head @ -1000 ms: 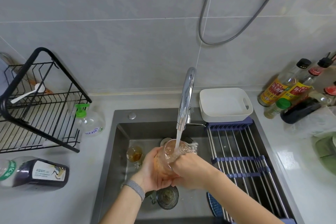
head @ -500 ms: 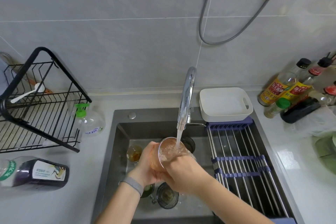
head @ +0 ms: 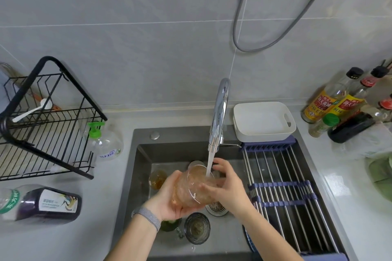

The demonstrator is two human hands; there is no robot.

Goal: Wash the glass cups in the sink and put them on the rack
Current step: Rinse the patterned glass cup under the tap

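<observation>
Two hands hold one glass cup (head: 192,186) over the sink (head: 140,165), under the tap (head: 219,112); water stream (head: 210,163) runs from the spout onto the cup's upper side. Cup tilted, mouth toward lower right; wall looks wet and bubbly. Left hand (head: 169,199) cradles the cup from below and left, fingers curled round its base end; grey band (head: 148,217) on that wrist. Right hand (head: 228,184) grips the cup's rim side, thumb on the glass, fingers arched over the top near the stream.

Sink floor: small cup with brown liquid (head: 158,179) left of the held cup; dark ribbed cup (head: 197,228) in front, upright; green-tinted cup (head: 170,223) partly hidden under the left wrist; another clear cup (head: 196,163) behind the held one, mostly hidden; drain strainer (head: 216,207) beneath the right wrist.

Roll-up rack (head: 282,193) spans the sink's right part; white basket (head: 263,121) rests at its far end. Black wire rack (head: 44,121) stands on the counter well left of the sink, a white spoon (head: 31,109) in it; soap pump bottle (head: 105,142) between it and the sink; dark bottle (head: 38,202) lies on its side, near left. Sauce bottles (head: 337,101) far right.
</observation>
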